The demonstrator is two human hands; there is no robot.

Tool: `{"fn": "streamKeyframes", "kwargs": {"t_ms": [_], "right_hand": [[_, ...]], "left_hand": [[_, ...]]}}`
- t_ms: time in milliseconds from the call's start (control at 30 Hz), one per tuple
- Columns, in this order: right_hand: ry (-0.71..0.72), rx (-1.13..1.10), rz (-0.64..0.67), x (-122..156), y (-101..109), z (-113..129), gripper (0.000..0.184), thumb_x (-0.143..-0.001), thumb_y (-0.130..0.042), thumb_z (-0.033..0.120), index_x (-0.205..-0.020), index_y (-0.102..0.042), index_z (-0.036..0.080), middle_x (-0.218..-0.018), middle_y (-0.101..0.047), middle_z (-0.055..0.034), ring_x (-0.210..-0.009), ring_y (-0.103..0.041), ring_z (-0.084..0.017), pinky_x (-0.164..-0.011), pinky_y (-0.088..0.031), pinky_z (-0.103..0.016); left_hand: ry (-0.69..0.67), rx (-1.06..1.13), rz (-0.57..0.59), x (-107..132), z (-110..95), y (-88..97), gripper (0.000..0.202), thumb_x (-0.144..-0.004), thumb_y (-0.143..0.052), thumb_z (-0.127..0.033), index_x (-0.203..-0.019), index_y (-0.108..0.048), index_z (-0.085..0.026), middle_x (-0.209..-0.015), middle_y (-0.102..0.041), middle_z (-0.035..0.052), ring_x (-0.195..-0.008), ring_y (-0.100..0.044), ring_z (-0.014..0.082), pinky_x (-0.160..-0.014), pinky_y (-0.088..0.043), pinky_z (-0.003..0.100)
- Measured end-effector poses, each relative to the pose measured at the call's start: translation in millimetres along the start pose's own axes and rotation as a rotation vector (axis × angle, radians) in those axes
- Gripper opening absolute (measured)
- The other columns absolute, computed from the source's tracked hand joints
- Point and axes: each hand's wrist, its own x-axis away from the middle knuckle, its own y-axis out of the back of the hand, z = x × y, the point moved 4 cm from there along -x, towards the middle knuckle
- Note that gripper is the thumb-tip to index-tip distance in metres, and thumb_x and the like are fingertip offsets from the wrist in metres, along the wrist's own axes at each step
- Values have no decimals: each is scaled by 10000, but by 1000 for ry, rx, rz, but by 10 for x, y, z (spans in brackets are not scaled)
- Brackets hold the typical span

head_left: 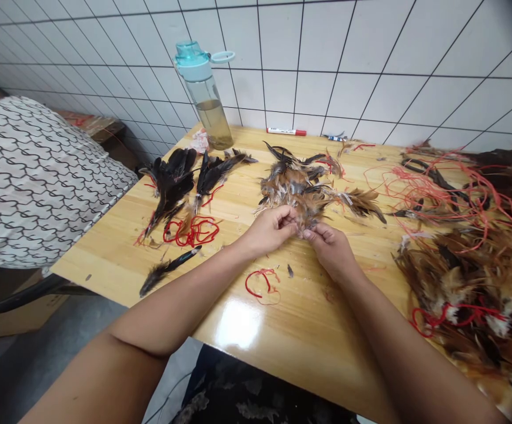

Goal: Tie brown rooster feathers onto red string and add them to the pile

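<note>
L grip [270,231], R grip [330,250] both near-shut at brown feather bunch [300,191] (actual hold hidden behind fingers [292,226])

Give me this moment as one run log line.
left hand: pinching brown feathers | right hand: pinching same bunch | table: black feathers, red thread

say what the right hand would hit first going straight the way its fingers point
The right hand has its fingers pointing up and left into the bunch of brown and white feathers, so that comes first; they may already touch it, as depth is unclear.
</note>
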Motion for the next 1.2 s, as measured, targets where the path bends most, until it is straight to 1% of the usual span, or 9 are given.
{"fn": "streamKeyframes", "kwargs": {"t_ms": [100,167,300,433,600,800,967,1100,1200], "right_hand": [[4,39,-13,-4,3,-9,213,-775,-542,366,-659,-577,190,-636,-549,8,-664,-495,-154,-650,-387,-278],[11,15,-12,-3,1,-12,215,-783,-530,369,-669,-569,191,-649,-562,8,-670,-503,-154,-667,-397,-281],[5,-16,-42,5,6,-9,214,-791,-514,370,-676,-558,196,-666,-585,4,-673,-519,-157,-672,-409,-283],[36,59,-61,7,7,6,218,-785,-517,359,-637,-542,201,-645,-569,-1,-655,-511,-159,-649,-401,-284],[64,86,-42,-9,-6,-21,220,-779,-539,346,-626,-587,197,-669,-596,-23,-688,-558,-177,-681,-426,-306],[86,58,-25,-8,-7,-24,211,-771,-583,356,-630,-607,201,-663,-614,-20,-678,-570,-177,-662,-442,-301],[135,91,14,11,-4,28,197,-797,-568,335,-658,-602,200,-670,-611,-15,-672,-543,-164,-649,-434,-282],[135,102,20,13,4,41,216,-813,-535,332,-647,-574,200,-663,-598,-13,-661,-536,-161,-639,-423,-278],[141,63,54,11,-9,43,210,-825,-515,328,-677,-586,199,-717,-632,-23,-711,-571,-171,-692,-444,-291]], "left_hand": [[-5,35,-24,-2,3,6,94,-775,-593,-207,-789,-523,-147,-721,-542,-17,-657,-495,94,-632,-379,220],[9,50,-34,6,6,5,101,-772,-601,-201,-804,-521,-148,-716,-542,-22,-648,-496,88,-627,-384,214],[50,35,-9,33,10,-27,188,-759,-664,-267,-806,-524,-151,-731,-574,-14,-659,-520,91,-619,-389,209],[76,-6,-53,33,38,-32,215,-758,-677,-306,-806,-543,-145,-704,-583,-13,-639,-525,94,-615,-395,217],[73,164,-48,13,72,-48,199,-774,-654,-279,-867,-543,-142,-726,-630,-3,-666,-582,107,-660,-439,234],[26,44,-59,16,41,-17,179,-751,-668,-263,-723,-541,-140,-655,-578,-25,-617,-533,88,-602,-387,214],[-6,103,-42,-2,34,-17,207,-724,-707,-267,-726,-539,-146,-661,-621,-14,-625,-568,99,-614,-404,221],[81,237,-24,5,77,-39,272,-704,-744,-306,-745,-528,-146,-683,-651,4,-644,-600,106,-629,-423,222],[160,282,-21,21,108,-51,263,-707,-744,-305,-750,-548,-135,-686,-662,15,-612,-587,90,-602,-407,211]]}}
